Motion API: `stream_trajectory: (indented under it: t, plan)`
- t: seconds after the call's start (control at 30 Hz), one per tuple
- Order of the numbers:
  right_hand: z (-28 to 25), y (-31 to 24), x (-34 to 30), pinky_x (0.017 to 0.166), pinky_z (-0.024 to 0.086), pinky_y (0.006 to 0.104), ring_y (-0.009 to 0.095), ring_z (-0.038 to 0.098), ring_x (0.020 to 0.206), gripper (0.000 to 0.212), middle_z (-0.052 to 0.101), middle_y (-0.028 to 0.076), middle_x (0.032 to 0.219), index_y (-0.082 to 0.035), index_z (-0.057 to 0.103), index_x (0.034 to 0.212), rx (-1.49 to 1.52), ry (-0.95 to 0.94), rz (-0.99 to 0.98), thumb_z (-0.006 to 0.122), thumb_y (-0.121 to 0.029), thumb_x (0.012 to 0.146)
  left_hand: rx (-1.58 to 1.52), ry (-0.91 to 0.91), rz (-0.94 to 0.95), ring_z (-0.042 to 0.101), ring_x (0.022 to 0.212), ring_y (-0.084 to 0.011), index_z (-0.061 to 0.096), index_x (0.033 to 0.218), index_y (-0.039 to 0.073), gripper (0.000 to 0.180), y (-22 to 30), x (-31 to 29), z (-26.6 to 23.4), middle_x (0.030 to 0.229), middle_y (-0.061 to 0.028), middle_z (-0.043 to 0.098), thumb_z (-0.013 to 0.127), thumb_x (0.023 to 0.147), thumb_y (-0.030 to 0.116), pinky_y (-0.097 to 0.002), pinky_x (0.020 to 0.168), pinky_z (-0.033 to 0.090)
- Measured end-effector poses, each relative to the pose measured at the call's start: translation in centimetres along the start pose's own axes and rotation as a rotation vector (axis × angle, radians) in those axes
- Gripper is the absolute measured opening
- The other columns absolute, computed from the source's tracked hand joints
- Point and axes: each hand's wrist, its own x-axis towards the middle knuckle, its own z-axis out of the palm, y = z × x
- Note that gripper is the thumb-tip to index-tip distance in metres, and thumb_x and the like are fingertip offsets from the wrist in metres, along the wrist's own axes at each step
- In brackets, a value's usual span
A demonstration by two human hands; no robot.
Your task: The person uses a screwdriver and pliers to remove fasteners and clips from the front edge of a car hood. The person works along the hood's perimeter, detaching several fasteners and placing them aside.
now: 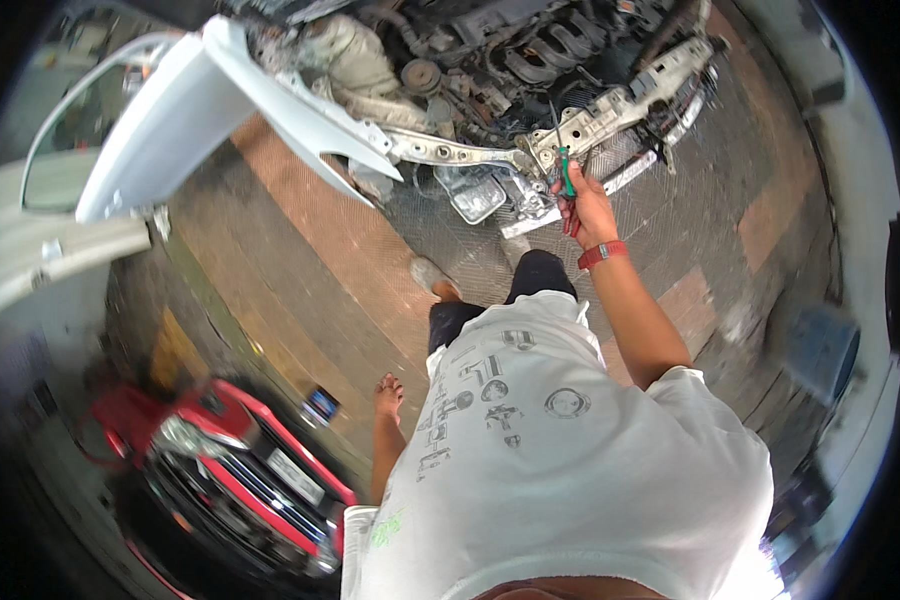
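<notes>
In my right hand [590, 212] is a screwdriver with a green handle [567, 172]. Its thin shaft points up over the pale metal front crossmember [602, 122] of an opened car. My right fingers are closed round the handle, just in front of that crossmember. Down by my left side hangs my left hand [389, 393], its fingers loosely apart and nothing in them. The exposed engine [470, 85] lies beyond the crossmember. Below the crossmember a detached-looking headlight unit [477, 197] is seen near my feet. Whether the screwdriver tip touches anything is too small to tell.
A white fender [232, 75] juts out at the left, beside an opened car door [70, 240]. Behind me on the left stands a red car front [260, 460]. A small dark box [319, 407] lies on the tiled floor; a blue container [820, 350] is at the right.
</notes>
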Motion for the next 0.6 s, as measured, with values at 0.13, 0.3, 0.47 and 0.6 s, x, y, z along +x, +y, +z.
stream_trajectory:
  t: [0.13,0.3,0.47,0.6]
  plan:
    - [1.5,3.0,-3.1,0.049,0.043,0.0245,0.011,0.060,0.061,0.031,0.073,0.006,0.089,-0.006,0.063,0.123,0.090,0.205,-0.063,0.068,-0.032,0.107,0.089,-0.054,0.191,0.059,0.137,-0.0335,0.050,0.154,0.001,0.067,12.6,4.8,-5.7,0.151,-0.0159,0.061,0.056,0.110,0.051,-0.0500,0.116,0.046]
    - [5.9,7.0,-5.7,0.050,0.044,0.0248,0.012,0.065,0.064,0.040,0.073,0.007,0.091,-0.004,0.056,0.133,0.182,0.164,-0.073,0.071,-0.028,0.105,0.301,-0.101,0.444,0.059,0.138,-0.0340,0.048,0.157,0.001,0.069,25.9,8.5,-9.9,0.152,-0.0186,0.060,0.059,0.109,0.050,-0.0492,0.117,0.046]
    - [10.0,7.8,-8.0,0.052,0.045,0.0246,0.012,0.066,0.064,0.045,0.075,0.008,0.095,-0.003,0.053,0.139,0.257,0.161,-0.075,0.070,-0.029,0.107,0.444,-0.105,0.670,0.061,0.134,-0.0294,0.052,0.153,-0.001,0.065,36.1,6.0,-6.9,0.145,-0.0161,0.063,0.061,0.110,0.047,-0.0438,0.113,0.047]
    - [11.3,7.8,-5.4,0.052,0.045,0.0240,0.011,0.063,0.064,0.044,0.076,0.008,0.098,-0.003,0.054,0.141,0.309,0.122,-0.090,0.070,-0.026,0.107,0.440,-0.217,0.838,0.062,0.131,-0.0247,0.057,0.150,-0.001,0.058,43.5,2.6,-2.2,0.143,-0.0138,0.066,0.060,0.111,0.042,-0.0374,0.110,0.047]
